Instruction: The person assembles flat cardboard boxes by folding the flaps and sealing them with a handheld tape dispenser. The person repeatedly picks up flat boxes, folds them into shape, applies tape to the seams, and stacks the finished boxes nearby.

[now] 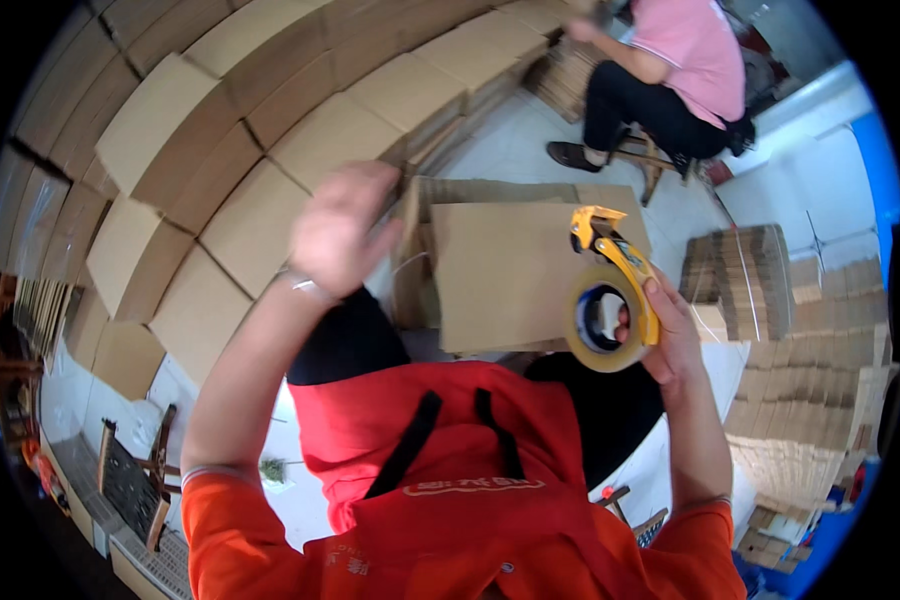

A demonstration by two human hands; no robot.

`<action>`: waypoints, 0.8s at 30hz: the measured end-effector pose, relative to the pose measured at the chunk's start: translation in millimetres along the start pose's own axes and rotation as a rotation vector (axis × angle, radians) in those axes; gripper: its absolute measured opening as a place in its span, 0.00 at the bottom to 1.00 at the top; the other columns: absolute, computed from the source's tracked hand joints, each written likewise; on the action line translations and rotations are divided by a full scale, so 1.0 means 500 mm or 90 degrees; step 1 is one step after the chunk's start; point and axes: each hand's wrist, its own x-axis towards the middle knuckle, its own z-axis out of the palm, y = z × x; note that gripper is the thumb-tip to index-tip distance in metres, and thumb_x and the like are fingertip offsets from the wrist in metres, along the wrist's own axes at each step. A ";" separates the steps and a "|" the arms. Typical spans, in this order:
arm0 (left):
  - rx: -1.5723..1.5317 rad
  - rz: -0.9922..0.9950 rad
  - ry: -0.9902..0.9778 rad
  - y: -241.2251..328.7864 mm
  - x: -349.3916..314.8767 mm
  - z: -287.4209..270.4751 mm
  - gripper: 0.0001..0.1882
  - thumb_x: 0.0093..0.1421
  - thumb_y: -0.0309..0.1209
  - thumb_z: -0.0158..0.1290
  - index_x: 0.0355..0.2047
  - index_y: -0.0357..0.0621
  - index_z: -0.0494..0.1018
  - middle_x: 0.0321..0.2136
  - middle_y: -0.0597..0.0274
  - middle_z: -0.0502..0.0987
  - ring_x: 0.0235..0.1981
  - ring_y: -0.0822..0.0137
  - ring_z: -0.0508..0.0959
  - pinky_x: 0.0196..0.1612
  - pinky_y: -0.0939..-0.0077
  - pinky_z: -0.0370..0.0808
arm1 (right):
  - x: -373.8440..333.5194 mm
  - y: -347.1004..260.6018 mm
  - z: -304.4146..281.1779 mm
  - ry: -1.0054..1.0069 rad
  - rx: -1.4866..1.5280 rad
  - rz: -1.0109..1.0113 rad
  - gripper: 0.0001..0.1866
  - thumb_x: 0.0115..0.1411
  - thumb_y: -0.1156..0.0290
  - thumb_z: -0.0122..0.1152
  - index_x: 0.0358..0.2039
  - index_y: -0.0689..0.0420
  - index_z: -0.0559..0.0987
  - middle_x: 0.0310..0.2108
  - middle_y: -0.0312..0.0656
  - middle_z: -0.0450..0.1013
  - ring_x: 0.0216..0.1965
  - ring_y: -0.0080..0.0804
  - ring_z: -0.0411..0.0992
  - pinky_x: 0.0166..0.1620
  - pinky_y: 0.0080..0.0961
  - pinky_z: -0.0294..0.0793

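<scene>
My right hand (670,330) grips a yellow tape dispenser (642,270) loaded with a wide roll of clear tape (577,318). The dispenser is raised over the right side of a flat brown cardboard box (505,265) in front of my lap. To the left of that box, my left hand (345,230) is in the air, a little blurred, its thumb apart from the fingers and nothing visible in it. A bracelet circles the left wrist.
Stacked cardboard boxes (345,130) form rows at the left and back. Another person (675,70) in pink sits on a stool at the far right. Bundled flat cardboard (735,280) and taller piles (810,380) stand on the right. A small stool (135,480) is at lower left.
</scene>
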 end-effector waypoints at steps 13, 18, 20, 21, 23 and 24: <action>0.287 -0.111 -0.523 0.157 0.133 0.349 0.63 0.32 0.53 0.74 0.64 0.38 0.55 0.58 0.50 0.63 0.63 0.50 0.62 0.67 0.60 0.57 | -0.076 0.057 -0.231 0.137 0.231 -0.105 0.22 0.69 0.75 0.46 0.63 0.50 0.67 0.48 0.45 0.69 0.41 0.36 0.72 0.43 0.39 0.80; 0.331 -0.167 -0.619 0.183 0.161 0.331 0.64 0.30 0.56 0.74 0.62 0.36 0.56 0.59 0.51 0.62 0.62 0.51 0.62 0.65 0.61 0.61 | -0.061 0.066 -0.245 0.184 0.284 -0.119 0.19 0.70 0.74 0.46 0.60 0.54 0.70 0.47 0.44 0.69 0.39 0.36 0.73 0.42 0.38 0.81; 0.330 -0.207 -0.641 0.202 0.156 0.297 0.64 0.30 0.57 0.74 0.62 0.35 0.56 0.59 0.51 0.63 0.61 0.52 0.64 0.62 0.62 0.64 | -0.052 0.080 -0.255 0.188 0.298 -0.116 0.17 0.70 0.72 0.47 0.57 0.55 0.73 0.47 0.44 0.70 0.39 0.36 0.73 0.42 0.37 0.81; 0.322 -0.213 -0.603 0.195 0.140 0.288 0.59 0.32 0.57 0.73 0.58 0.37 0.60 0.55 0.51 0.67 0.57 0.54 0.68 0.58 0.63 0.68 | -0.043 0.085 -0.258 0.186 0.272 -0.118 0.16 0.70 0.71 0.48 0.56 0.56 0.74 0.46 0.44 0.70 0.38 0.36 0.74 0.42 0.36 0.80; 0.299 -0.220 -0.532 0.184 0.121 0.256 0.49 0.35 0.58 0.71 0.52 0.40 0.69 0.48 0.53 0.74 0.50 0.58 0.75 0.50 0.66 0.74 | -0.034 0.090 -0.260 0.191 0.216 -0.122 0.16 0.70 0.70 0.49 0.55 0.56 0.74 0.43 0.45 0.72 0.36 0.38 0.75 0.42 0.34 0.80; 0.222 -0.235 -0.605 0.183 0.137 0.232 0.41 0.38 0.57 0.70 0.45 0.42 0.71 0.43 0.54 0.75 0.45 0.58 0.77 0.45 0.65 0.75 | -0.031 0.084 -0.255 0.168 0.172 -0.142 0.15 0.69 0.69 0.52 0.54 0.58 0.76 0.41 0.44 0.73 0.33 0.37 0.76 0.41 0.30 0.79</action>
